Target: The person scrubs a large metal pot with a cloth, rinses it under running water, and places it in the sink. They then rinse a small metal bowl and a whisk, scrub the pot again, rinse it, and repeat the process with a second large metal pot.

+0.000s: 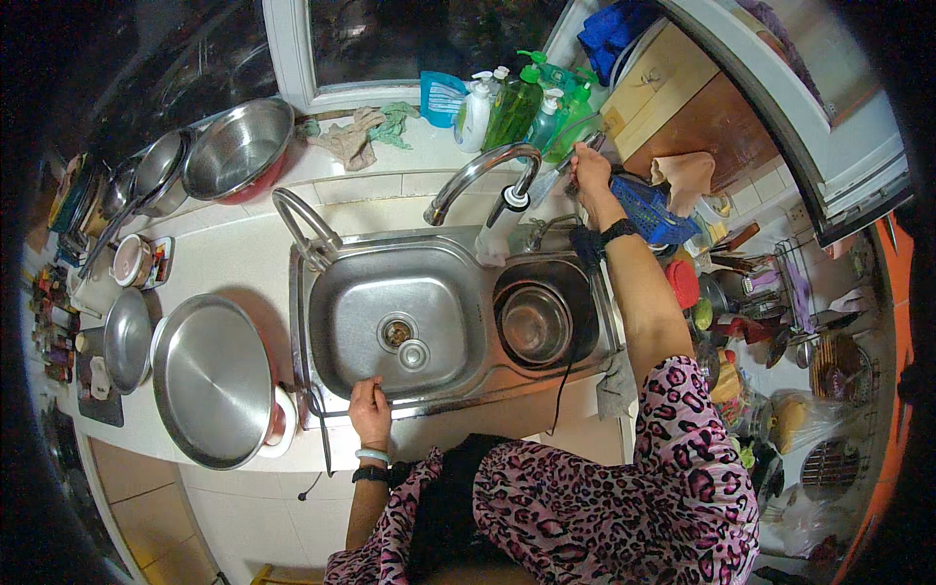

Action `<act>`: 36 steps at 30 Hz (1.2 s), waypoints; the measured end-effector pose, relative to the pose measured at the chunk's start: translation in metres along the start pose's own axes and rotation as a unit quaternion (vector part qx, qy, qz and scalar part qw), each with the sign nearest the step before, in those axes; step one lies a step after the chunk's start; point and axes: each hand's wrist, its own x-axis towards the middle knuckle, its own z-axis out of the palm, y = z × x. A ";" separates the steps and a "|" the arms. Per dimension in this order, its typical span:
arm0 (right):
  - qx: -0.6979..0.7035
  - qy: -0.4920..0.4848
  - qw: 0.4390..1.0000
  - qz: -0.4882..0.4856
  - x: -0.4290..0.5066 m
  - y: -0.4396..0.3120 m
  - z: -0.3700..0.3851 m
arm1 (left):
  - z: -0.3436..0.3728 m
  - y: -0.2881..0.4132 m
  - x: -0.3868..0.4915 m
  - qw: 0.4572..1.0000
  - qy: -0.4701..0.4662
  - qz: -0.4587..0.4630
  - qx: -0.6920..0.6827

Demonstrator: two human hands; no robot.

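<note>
My right hand (591, 172) reaches to the back right of the sink, its fingers around a slim dark and silver handled tool (596, 140). What kind of tool it is cannot be made out. At the front rim of the stainless steel double sink (439, 401), my left hand (371, 409) rests with curled fingers; nothing shows in it, and whether it grips the rim is unclear. A round drain strainer (414, 356) lies beside the drain hole (397, 333) in the large basin. Metal bowls (536, 325) sit nested in the small right basin.
A gooseneck faucet (482, 164) arches behind the sink, with a smaller tap (300, 219) at left. Soap bottles (515, 110) crowd the sill. A wide steel pan (212, 380) stands left. A blue plastic basket (651, 208) and an open window sash (852, 168) are at right.
</note>
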 end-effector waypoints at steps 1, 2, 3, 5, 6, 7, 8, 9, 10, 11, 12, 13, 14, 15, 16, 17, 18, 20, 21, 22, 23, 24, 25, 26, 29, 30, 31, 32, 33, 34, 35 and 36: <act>-0.009 -0.003 1.000 -0.019 -0.002 0.002 -0.002 | 0.000 0.000 0.000 1.000 -0.003 -0.004 0.003; -0.021 -0.002 1.000 -0.021 -0.004 0.002 -0.003 | 0.000 0.000 0.000 1.000 -0.005 -0.007 0.005; -0.038 0.013 0.999 -0.017 -0.007 0.003 -0.006 | 0.000 0.000 0.000 1.000 -0.006 -0.007 0.001; -0.017 -0.010 1.000 -0.001 -0.014 0.003 -0.007 | -0.002 0.002 0.001 1.000 -0.007 -0.008 -0.007; -0.024 -0.023 0.999 0.004 -0.019 0.003 -0.009 | -0.002 0.003 0.002 1.000 -0.003 -0.003 -0.010; -0.031 -0.035 0.999 0.008 -0.023 0.002 -0.012 | -0.003 0.004 0.002 1.000 0.000 -0.003 -0.009; -0.016 -0.041 0.999 -0.005 -0.030 0.004 -0.015 | -0.003 0.005 0.002 1.000 0.002 -0.005 -0.007; -0.011 -0.039 0.999 -0.032 -0.036 0.004 -0.019 | -0.002 0.005 0.002 1.000 0.003 -0.009 -0.005; -0.011 -0.037 0.998 -0.046 -0.043 0.004 -0.024 | -0.003 0.004 0.002 0.999 -0.030 -0.023 0.026; -0.008 -0.052 0.997 -0.062 -0.052 0.006 -0.028 | -0.001 0.002 0.003 0.999 0.009 0.036 0.017; 0.032 -0.059 0.994 -0.082 -0.062 0.006 -0.036 | -0.001 0.000 0.002 1.000 -0.009 0.005 -0.018; 0.065 -0.058 0.993 -0.084 -0.074 0.006 -0.043 | 0.002 -0.002 0.002 0.997 -0.043 -0.056 -0.042; 0.086 -0.036 0.993 -0.066 -0.088 0.006 -0.049 | 0.002 -0.005 0.003 1.000 -0.020 0.003 -0.018; -0.003 -0.102 0.987 -0.127 -0.113 0.010 -0.058 | 0.000 -0.006 -0.003 0.994 -0.030 -0.074 -0.075; 0.030 -0.126 0.981 -0.147 -0.132 0.014 -0.058 | 0.002 -0.007 0.002 1.000 -0.019 -0.004 0.000; -0.018 -0.121 0.979 -0.160 -0.152 0.018 -0.059 | 0.001 -0.006 -0.002 1.000 -0.012 -0.009 0.001; -0.023 -0.156 0.979 -0.131 -0.173 0.024 -0.057 | 0.001 -0.004 -0.002 0.998 -0.013 -0.040 -0.054; -0.085 -0.198 0.968 -0.132 -0.210 0.040 -0.049 | -0.002 0.000 0.000 0.999 -0.008 -0.023 -0.049; -0.026 -0.261 0.958 -0.119 -0.227 0.050 -0.045 | -0.002 0.003 0.002 0.999 -0.006 -0.019 -0.028; -0.084 -0.285 0.944 -0.145 -0.242 0.062 -0.033 | -0.005 0.005 0.004 1.000 -0.003 -0.025 -0.014; -0.162 -0.284 0.935 -0.138 -0.256 0.069 -0.024 | -0.008 0.008 0.006 1.000 -0.004 -0.016 -0.010; -0.169 -0.342 0.913 -0.146 -0.264 0.072 -0.019 | -0.011 0.012 0.007 0.998 -0.026 -0.040 -0.028; -0.197 -0.377 0.897 -0.119 -0.274 0.075 -0.013 | -0.014 0.015 0.008 0.995 -0.046 -0.066 -0.055; -0.218 -0.407 0.881 -0.104 -0.283 0.078 -0.008 | -0.015 0.019 0.009 0.978 -0.052 -0.122 -0.158; -0.151 -0.482 0.862 -0.042 -0.304 0.090 0.021 | -0.025 0.027 0.000 0.963 -0.038 -0.173 -0.201; -0.184 -0.503 0.844 -0.018 -0.308 0.094 0.027 | -0.031 0.029 -0.005 0.959 -0.040 -0.193 -0.205; -0.155 -0.513 0.844 0.031 -0.319 0.102 0.030 | -0.038 0.030 -0.011 0.955 -0.048 -0.202 -0.209; -0.172 -0.548 0.819 -0.009 -0.325 0.109 0.030 | -0.045 0.029 -0.015 0.953 -0.038 -0.217 -0.209; -0.184 -0.560 0.808 0.009 -0.330 0.117 0.024 | -0.052 0.029 -0.018 0.951 -0.012 -0.211 -0.224; -0.173 -0.567 0.805 -0.020 -0.336 0.127 0.020 | -0.058 0.027 -0.020 0.947 -0.024 -0.208 -0.244; -0.201 -0.541 0.817 -0.013 -0.339 0.136 0.007 | -0.061 0.028 -0.021 0.937 -0.018 -0.210 -0.280; -0.198 -0.522 0.829 -0.022 -0.342 0.147 -0.002 | -0.063 0.028 -0.022 0.940 -0.020 -0.182 -0.288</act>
